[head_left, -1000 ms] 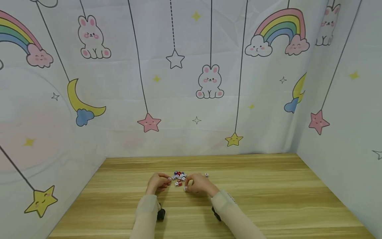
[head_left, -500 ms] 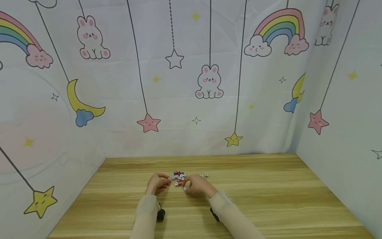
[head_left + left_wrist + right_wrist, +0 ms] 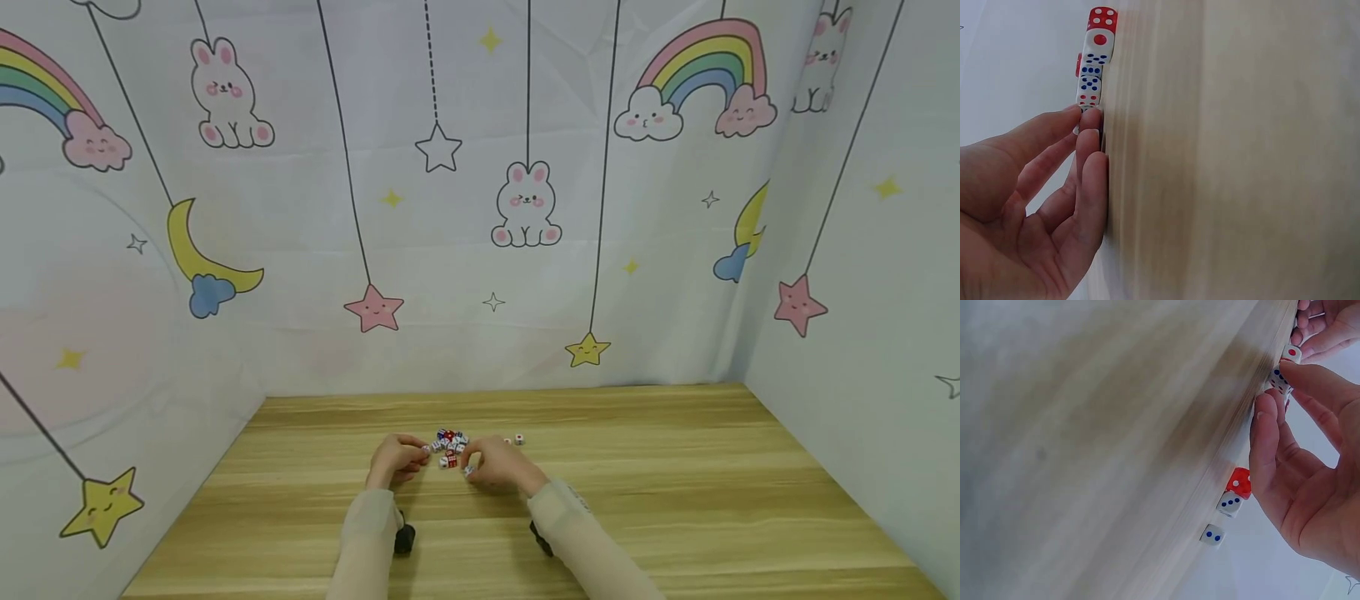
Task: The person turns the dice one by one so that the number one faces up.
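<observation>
In the head view both hands work at a small pile of dice (image 3: 450,437) on the wooden table. My left hand (image 3: 399,457) is at the pile's left side and pinches a white die (image 3: 426,449) between thumb and fingertips; the left wrist view shows that die mostly hidden by the fingers. To the right of the pile, my right hand (image 3: 498,462) pinches another white die (image 3: 1279,376) between thumb and fingers, blue pips showing on one face. A white die and a red die (image 3: 452,461) lie between the two hands, just in front of the pile.
Two white dice (image 3: 519,439) lie behind the right hand, apart from the pile. The right wrist view also has a red die (image 3: 1240,481) close to them. Patterned cloth walls (image 3: 480,350) border the wooden table (image 3: 675,500) at the back and sides.
The right hand shifted slightly left, then a little back right; the die in its fingers has turned to other faces. A second loose white die came into sight behind it. The left hand stays still.
</observation>
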A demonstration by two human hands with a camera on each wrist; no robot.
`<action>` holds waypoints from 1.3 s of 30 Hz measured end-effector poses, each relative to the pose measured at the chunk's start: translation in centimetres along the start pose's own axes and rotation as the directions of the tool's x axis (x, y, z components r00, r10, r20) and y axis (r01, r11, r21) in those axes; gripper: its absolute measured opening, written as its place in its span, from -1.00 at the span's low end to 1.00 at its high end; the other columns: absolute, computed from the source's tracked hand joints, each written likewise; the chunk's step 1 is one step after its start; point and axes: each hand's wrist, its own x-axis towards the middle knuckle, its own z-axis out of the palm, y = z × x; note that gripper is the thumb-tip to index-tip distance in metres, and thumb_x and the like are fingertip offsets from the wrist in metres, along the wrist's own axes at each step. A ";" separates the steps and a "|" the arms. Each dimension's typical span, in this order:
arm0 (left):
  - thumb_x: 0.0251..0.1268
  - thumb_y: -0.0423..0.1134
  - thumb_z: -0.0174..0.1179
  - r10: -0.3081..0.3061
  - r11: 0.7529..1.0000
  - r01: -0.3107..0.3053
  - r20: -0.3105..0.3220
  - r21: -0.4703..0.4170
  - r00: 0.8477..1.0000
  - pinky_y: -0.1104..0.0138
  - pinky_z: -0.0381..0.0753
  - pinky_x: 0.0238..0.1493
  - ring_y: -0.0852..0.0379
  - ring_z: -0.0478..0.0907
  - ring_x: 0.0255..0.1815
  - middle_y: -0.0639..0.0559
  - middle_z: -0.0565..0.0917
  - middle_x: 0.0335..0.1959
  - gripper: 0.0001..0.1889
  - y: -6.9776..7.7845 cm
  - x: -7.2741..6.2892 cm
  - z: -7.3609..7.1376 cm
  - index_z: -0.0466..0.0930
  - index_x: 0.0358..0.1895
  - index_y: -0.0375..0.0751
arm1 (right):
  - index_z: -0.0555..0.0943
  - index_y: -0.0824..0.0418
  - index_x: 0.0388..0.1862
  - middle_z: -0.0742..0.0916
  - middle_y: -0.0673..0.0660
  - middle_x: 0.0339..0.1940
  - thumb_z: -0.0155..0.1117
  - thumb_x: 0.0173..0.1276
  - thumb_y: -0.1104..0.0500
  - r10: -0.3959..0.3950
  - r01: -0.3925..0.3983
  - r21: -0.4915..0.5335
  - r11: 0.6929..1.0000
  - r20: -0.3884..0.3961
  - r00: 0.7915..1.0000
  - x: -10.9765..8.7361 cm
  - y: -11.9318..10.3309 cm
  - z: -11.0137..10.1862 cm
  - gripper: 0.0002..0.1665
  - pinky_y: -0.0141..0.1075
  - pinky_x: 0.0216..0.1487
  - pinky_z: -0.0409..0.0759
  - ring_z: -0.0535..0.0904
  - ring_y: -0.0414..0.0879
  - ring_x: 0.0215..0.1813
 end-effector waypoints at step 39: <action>0.10 -0.28 0.20 -0.006 1.000 0.006 0.008 0.003 1.000 0.39 0.50 -0.63 0.26 0.47 -0.68 0.03 0.68 -0.56 -0.78 0.2 -0.4 -0.2 0.61 -0.19 -0.29 | 0.58 0.11 -0.37 0.59 0.08 -0.68 0.23 0.18 0.18 0.082 -0.085 0.139 0.987 0.030 0.996 -0.6 0.9 -0.7 -0.96 -0.36 -0.70 0.44 0.42 -0.18 -0.68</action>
